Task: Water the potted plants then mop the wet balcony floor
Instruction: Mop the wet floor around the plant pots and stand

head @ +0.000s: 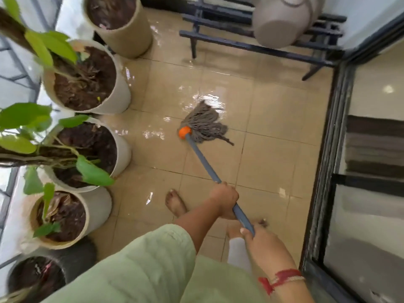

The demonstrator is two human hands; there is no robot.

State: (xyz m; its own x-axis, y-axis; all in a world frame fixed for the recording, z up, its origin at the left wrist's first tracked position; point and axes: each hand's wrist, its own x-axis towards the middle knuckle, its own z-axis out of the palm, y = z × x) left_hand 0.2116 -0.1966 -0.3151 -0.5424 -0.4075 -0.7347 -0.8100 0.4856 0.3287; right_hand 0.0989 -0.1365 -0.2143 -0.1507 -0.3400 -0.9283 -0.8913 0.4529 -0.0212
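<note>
Pots [122,95] of dark soil [87,86], leafy plants [93,173]

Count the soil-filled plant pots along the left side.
5, in a row down the left: tan pot at top, white pot below it, second white pot mid-frame, cream pot lower, dark pot at bottom corner. Others may lie outside the frame.
</note>
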